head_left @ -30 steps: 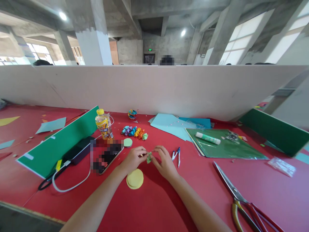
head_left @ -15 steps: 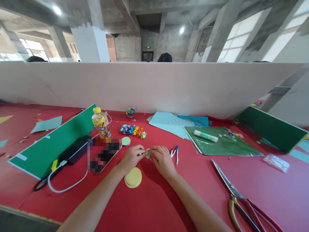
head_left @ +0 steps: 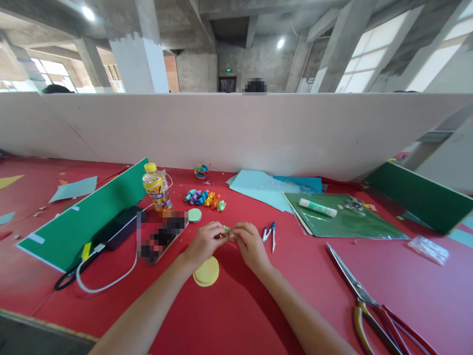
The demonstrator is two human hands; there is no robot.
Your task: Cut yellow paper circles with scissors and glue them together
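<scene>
Between my fingertips is a small light green paper piece (head_left: 226,230), mostly covered by the fingers. My left hand (head_left: 207,240) pinches it from the left, and my right hand (head_left: 250,242) pinches it from the right, the fingertips nearly touching. Beside my left wrist lie overlapping yellow paper circles (head_left: 206,272). A light green circle stack (head_left: 194,215) sits behind my left hand. Farther back is a row of twisted, coloured paper pieces (head_left: 204,198). A compass (head_left: 272,235) with a blue top lies right of my right hand.
Large scissors (head_left: 357,288) lie at the right. A glue stick (head_left: 318,207) rests on a green sheet pack (head_left: 347,222). Blue paper (head_left: 258,185) lies at the back. A bottle (head_left: 156,190), a blurred phone (head_left: 162,239) and a black power bank (head_left: 118,228) stand or lie left.
The fingers of both hands have closed in around the green piece, hiding more of it. The whole view has shifted slightly.
</scene>
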